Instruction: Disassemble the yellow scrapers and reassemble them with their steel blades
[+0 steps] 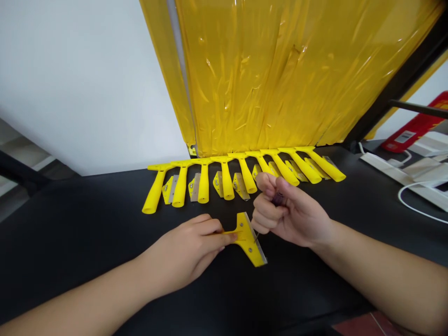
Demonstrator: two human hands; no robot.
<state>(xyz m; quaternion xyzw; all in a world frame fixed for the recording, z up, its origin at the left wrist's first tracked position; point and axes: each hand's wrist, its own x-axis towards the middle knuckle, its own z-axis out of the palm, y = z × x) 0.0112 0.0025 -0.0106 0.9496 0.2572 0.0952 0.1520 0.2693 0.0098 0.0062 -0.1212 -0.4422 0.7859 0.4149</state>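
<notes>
Bare forearms (385, 275) reach in from both lower corners over a matte black worktop (87, 224). The left hand (189, 247) lies low, its grip closed over the handle of a yellow plastic scraper (247, 240), which sits flat on the worktop with its wide head and steel edge angled toward the right. The right hand (290, 210) is raised just beside that head, its grip clenched around a small screwdriver with a dark purple handle (278, 199), mostly hidden by the fingers. Its thin metal shaft (256, 238) reaches down to the scraper's head, though whether the tip touches is too small to tell. Beyond the hands, a fanned row of yellow scraper handles (227, 182) lies on the worktop, with separate yellow-and-steel blade heads (241, 185) set between them. The raised right hand blocks part of that row. Behind it hangs a crinkled yellow plastic sheet (273, 74), its lower edge meeting the worktop, beside a white wall (80, 84). Off to the right are a white cable (406, 200), flat white plastic pieces (423, 175) and a red box (416, 123).
</notes>
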